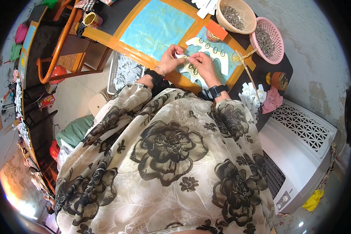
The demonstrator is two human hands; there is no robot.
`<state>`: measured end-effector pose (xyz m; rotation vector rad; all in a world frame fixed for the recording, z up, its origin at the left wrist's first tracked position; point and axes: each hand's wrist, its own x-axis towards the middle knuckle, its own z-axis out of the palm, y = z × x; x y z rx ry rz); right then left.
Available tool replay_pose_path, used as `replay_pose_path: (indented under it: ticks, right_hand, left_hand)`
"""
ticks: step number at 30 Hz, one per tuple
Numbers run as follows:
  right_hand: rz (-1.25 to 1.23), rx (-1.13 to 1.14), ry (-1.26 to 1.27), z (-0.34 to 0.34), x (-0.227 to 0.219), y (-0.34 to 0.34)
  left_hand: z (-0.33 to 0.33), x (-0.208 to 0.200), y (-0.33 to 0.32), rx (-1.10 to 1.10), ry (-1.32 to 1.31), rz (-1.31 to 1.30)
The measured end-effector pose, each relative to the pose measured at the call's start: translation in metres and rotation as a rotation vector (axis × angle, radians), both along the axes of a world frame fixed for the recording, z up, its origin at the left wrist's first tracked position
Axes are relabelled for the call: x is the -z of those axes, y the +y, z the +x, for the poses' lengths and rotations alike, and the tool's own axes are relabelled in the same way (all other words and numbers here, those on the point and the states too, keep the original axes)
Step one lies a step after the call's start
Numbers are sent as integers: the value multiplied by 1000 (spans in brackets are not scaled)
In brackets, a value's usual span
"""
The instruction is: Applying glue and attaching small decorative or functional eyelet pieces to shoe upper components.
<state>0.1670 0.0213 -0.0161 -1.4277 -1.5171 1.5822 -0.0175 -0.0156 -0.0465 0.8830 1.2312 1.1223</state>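
Observation:
Over the taped blue work surface, my left hand (171, 59) pinches the end of a small white cut piece (180, 56). My right hand (203, 65) is closed beside it, thumb and fingertips meeting at the same piece; anything smaller between them is hidden. Beneath my hands lies a white scalloped strip (195, 74) with metal oval rings on it, partly covered by my right hand. Just beyond, another white scalloped strip (218, 54) carries several metal oval rings in a row.
A beige basket (220, 19) and a pink basket (280, 43) of metal rings stand far right. An orange card (216, 30) sits on a pot behind the strips. Left of me, a white crate (114, 74) holds white pieces. A wooden stick (250, 76) lies right.

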Motion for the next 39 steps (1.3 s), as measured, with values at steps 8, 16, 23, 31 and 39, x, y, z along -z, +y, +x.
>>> replay_pose_path:
  ticks: [8,16,23,31,39]
  right_hand:
    - [-100,-19,34,2,5,4]
    - [-64,-3,-3,0,-6,1]
    - [-87,-30,19,-3,-18,0]
    - [-185,-15,61,0,-15,3]
    - [-232,-9,65,-4,-22,3]
  left_hand:
    - [0,-1,-2,26,20,-74]
    - [0,-7,-2,74,-88,-201]
    - [-3,-12,0,25,-67,-200]
    - [-3,-6,1,-2,-166,-116]
    - [-2,-8,0,40,7,-73]
